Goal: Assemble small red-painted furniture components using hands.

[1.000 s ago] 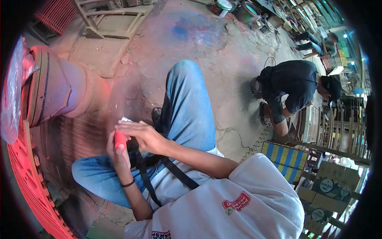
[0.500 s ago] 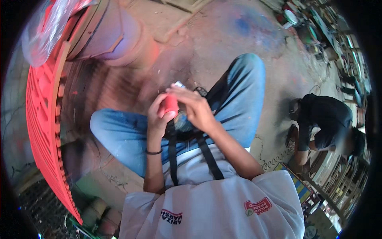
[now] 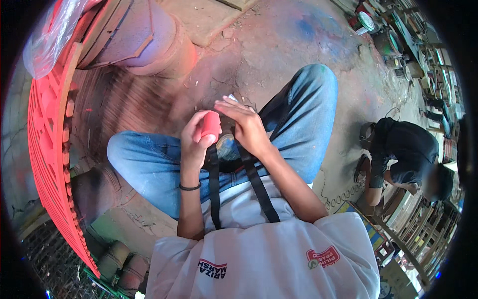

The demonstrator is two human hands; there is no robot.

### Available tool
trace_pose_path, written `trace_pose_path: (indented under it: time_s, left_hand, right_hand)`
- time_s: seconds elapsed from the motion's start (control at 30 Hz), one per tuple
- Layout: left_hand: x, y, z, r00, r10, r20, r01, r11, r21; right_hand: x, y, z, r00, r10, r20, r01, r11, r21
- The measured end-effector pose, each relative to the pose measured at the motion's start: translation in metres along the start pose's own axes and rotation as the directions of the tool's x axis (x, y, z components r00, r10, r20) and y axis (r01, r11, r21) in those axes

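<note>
My left hand (image 3: 193, 137) is closed round a short red cylindrical piece (image 3: 210, 124), held upright above my lap with the thumb at its lower end. Just to the right, my right hand (image 3: 245, 122) is apart from the piece, its fingers lying together and pointing left. At its fingertips shows a small whitish thing (image 3: 232, 97), mostly covered by the fingers, so I cannot tell its kind. Black straps (image 3: 214, 187) hang down my front between the forearms.
A red slatted panel (image 3: 47, 129) stands close on my left, with clear plastic (image 3: 50, 45) over its top. A large paint-stained bucket (image 3: 159, 42) sits ahead of it. To the right, a person in black (image 3: 406, 149) crouches near a coiled hose (image 3: 343, 195) and stacked wooden frames (image 3: 428, 224).
My right hand has moved right, away from the red piece, and the whitish thing has shifted with it. My left hand has moved slightly left with the piece.
</note>
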State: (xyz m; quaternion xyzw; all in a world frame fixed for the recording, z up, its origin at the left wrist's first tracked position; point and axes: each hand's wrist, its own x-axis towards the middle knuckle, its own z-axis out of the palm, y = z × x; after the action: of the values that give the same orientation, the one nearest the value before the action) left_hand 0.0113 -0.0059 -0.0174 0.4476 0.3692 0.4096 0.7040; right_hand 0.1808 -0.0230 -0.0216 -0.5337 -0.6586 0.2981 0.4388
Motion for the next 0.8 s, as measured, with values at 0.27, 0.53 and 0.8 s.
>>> trace_pose_path:
  time_s: [0.27, 0.53, 0.8]
  left_hand:
    - [0.002, 0.016, 0.010, 0.996, -0.087, 0.024, 0.088, 0.993, -0.079]
    - [-0.001, -0.003, -0.001, 0.993, -0.113, 0.031, 0.117, 0.983, -0.144]
    - [0.001, 0.001, 0.003, 0.998, -0.062, -0.028, 0.062, 0.998, -0.011]
  right_hand:
    - [-0.001, -0.016, -0.011, 0.995, 0.084, -0.050, -0.073, 0.979, 0.190]
    - [0.000, -0.016, -0.009, 0.999, -0.019, -0.029, 0.023, 0.991, 0.135]
    - [-0.007, -0.025, -0.007, 0.987, -0.163, 0.009, 0.160, 0.980, 0.116]
